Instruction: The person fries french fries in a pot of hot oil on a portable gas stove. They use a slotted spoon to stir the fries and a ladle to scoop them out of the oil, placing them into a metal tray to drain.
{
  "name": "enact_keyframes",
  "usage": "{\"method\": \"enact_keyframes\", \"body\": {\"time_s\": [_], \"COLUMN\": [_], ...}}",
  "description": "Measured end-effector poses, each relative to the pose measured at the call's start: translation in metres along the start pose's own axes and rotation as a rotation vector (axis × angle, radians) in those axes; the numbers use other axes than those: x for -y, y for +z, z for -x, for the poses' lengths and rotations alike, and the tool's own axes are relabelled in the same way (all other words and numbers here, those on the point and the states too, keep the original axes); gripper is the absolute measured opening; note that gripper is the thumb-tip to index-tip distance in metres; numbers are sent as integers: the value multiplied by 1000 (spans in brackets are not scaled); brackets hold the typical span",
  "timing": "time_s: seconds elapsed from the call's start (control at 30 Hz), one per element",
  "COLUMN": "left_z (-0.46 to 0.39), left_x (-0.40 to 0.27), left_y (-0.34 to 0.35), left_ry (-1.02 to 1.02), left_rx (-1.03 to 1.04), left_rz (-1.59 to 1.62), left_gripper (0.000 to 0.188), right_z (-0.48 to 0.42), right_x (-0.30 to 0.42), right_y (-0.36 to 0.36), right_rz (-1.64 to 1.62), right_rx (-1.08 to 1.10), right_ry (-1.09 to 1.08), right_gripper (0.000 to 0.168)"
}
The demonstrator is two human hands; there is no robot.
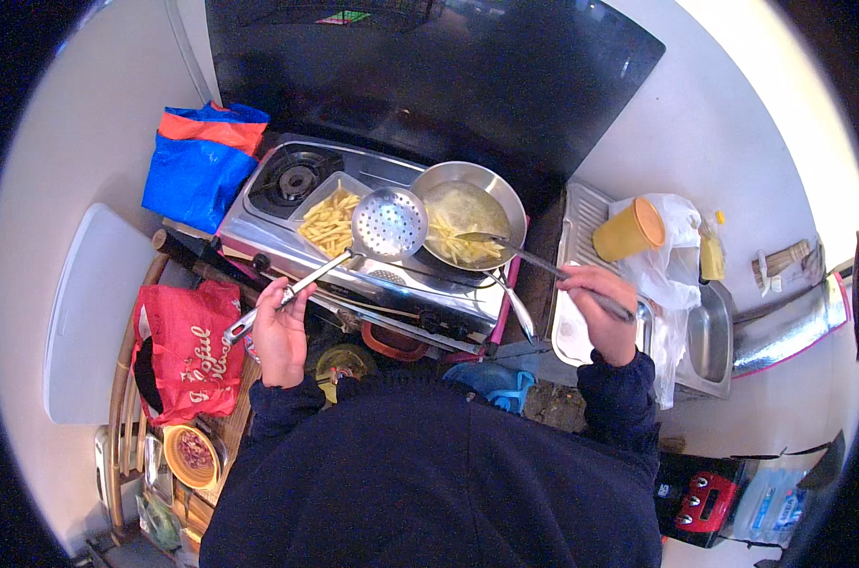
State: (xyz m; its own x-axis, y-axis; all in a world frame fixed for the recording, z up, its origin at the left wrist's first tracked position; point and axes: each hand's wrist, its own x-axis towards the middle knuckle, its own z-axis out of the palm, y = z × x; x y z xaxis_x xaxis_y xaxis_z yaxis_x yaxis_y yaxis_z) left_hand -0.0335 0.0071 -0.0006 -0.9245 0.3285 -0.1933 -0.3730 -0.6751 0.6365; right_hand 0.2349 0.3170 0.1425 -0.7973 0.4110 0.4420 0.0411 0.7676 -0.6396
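Observation:
My left hand (282,334) holds the handle of a perforated metal skimmer (390,224). The skimmer's bowl hangs between a plastic container (347,182) of cut potato fries (326,226) and a frying pan (512,186). A long dark-handled spatula (536,264) is in my right hand (603,305). Its blade reaches into the pan, among pale fries (465,248) lying in bubbling oil (468,200). The pan stands on the right side of a two-burner gas stove (394,280), with its handle (520,312) towards me. The skimmer covers part of the container.
Left of the stove are a blue and orange bag (201,167) and a red bag (188,355). Below sits an orange basket (172,468) of sliced red pieces. At right, a sink unit (710,341) bears a yellow lidded tub (618,238), plastic bags (674,284) and a yellow bottle (712,255).

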Motion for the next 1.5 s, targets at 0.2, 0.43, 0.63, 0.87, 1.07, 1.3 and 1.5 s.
{"method": "enact_keyframes", "body": {"time_s": [0.2,0.43,0.63,0.87,1.07,1.3,1.5], "left_z": [-2,-5,-7,-7,-7,-7,-4], "left_x": [1,-1,0,2,2,3,1], "left_y": [4,4,6,12,11,7,9], "left_ry": [-2,-19,-18,-26,-16,-9,-7], "left_rx": [11,-2,29,34,32,63,41], "left_rz": [-4,-29,-14,-17,-11,-2,-26], "left_gripper": [22,22,22,22,21,23,23], "right_z": [12,19,22,38,43,38,27], "right_x": [24,47,40,11,-2,-16,-32], "right_y": [23,30,47,73,79,82,83], "right_rz": [114,123,141,181,220,315,250], "right_rx": [89,134,151,161,206,225,187], "right_ry": [-126,-128,-174,-191,-218,-234,-96], "right_gripper": [15,18,23,30,32,33,33]}}
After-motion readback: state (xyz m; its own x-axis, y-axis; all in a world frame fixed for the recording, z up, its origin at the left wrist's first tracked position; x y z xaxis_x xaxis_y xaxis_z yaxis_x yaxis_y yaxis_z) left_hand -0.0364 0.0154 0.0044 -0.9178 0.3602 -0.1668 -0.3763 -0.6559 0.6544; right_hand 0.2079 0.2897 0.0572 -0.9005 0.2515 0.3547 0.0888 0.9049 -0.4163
